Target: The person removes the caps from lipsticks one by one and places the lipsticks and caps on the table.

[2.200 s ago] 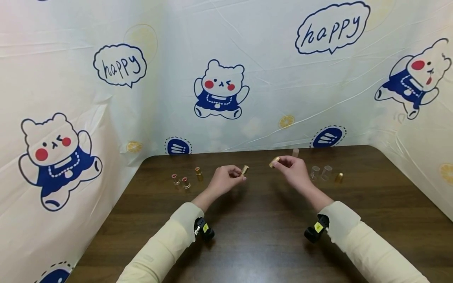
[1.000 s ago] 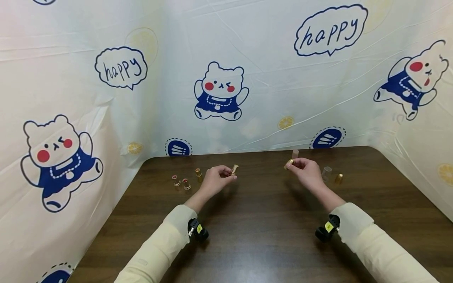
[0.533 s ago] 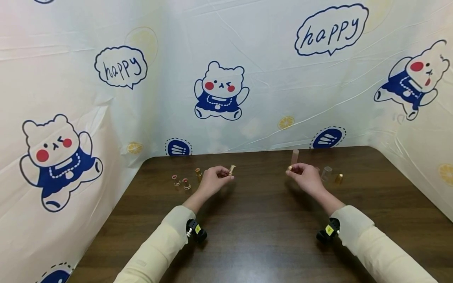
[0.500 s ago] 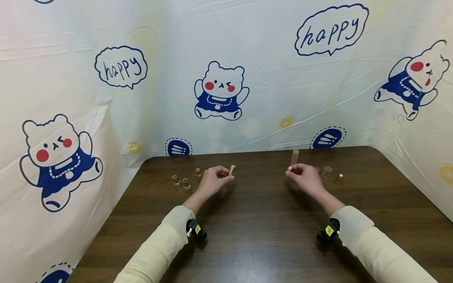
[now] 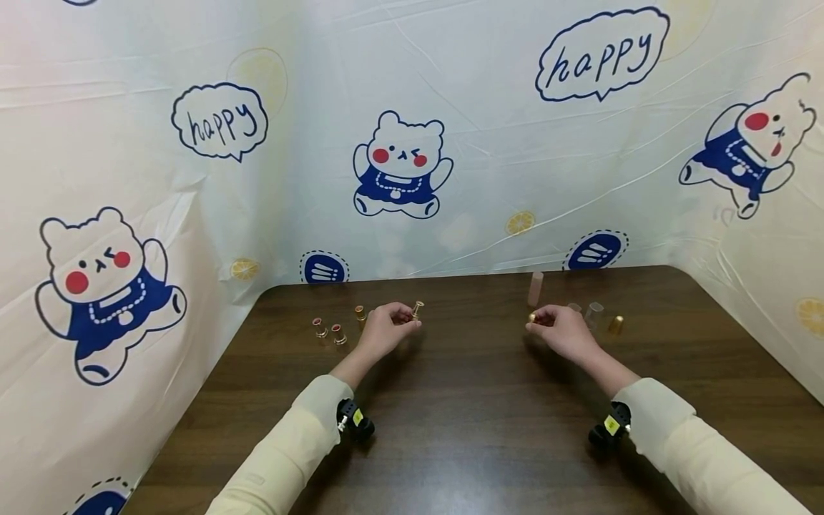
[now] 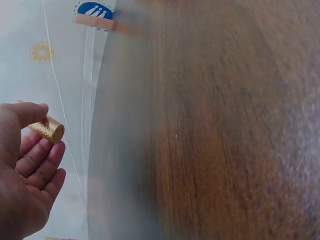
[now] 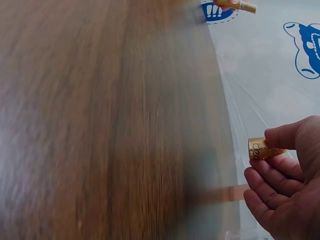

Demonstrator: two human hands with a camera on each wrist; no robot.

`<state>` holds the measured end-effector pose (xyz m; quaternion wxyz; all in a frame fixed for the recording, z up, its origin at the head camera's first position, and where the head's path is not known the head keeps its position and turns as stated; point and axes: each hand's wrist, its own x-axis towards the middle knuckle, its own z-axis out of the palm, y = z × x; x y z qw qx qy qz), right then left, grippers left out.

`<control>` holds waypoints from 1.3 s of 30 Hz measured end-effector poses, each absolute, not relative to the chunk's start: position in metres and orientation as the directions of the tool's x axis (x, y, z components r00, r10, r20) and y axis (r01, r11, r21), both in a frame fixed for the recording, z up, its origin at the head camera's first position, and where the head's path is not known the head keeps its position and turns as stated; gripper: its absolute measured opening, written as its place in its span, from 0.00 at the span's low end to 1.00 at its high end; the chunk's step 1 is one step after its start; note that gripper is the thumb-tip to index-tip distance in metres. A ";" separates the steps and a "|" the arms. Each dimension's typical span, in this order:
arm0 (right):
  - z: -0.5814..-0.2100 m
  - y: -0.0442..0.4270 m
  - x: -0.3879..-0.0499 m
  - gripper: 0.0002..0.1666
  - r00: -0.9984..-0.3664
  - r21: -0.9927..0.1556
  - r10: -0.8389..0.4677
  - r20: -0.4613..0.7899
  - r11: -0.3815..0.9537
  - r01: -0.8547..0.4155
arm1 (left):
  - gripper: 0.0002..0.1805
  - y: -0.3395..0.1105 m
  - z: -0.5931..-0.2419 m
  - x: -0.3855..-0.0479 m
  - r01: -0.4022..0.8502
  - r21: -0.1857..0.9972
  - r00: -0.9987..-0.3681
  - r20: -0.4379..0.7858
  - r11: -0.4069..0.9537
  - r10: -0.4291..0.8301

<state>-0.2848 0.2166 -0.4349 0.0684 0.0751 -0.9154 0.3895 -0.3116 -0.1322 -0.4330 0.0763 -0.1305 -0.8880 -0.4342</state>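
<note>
Between the thumb and fingers of my left hand (image 5: 384, 329), a gold lipstick tube (image 5: 418, 310) is pinched above the table. The left wrist view shows its round end (image 6: 59, 133) pointing out past the fingertips. My right hand (image 5: 566, 333) pinches a small gold lipstick cap (image 7: 257, 148) with dark lettering, lower and further right; its other end is covered by the fingers. Left of my left hand stand two lipsticks with red tops (image 5: 338, 334) and a gold lipstick (image 5: 360, 313). A pinkish translucent tube (image 5: 536, 289) stands just behind my right hand.
Right of my right hand are a clear cap (image 5: 593, 315), another clear cap (image 5: 575, 307) partly hidden by that hand, and a gold cap (image 5: 616, 325). The brown wooden table (image 5: 463, 415) ends at a printed curtain (image 5: 489, 186) behind.
My hands have moved apart, the left with the lipstick tube slightly left, the right with the gold cap right and lower. The pinkish tube has come into fuller view.
</note>
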 end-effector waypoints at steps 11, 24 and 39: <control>-0.438 0.233 -0.281 0.12 -0.981 -0.685 -0.132 0.142 0.703 -0.194 | 0.08 -0.139 -0.434 -0.312 0.262 0.758 -0.965 0.226 0.597 0.137; -0.441 0.241 -0.279 0.12 -0.982 -0.689 -0.145 0.118 0.701 -0.187 | 0.08 -0.147 -0.437 -0.313 0.264 0.753 -0.963 0.235 0.603 0.129; -0.440 0.249 -0.277 0.14 -0.981 -0.686 -0.165 0.104 0.702 -0.191 | 0.08 -0.154 -0.439 -0.312 0.201 0.743 -0.977 0.201 0.638 0.073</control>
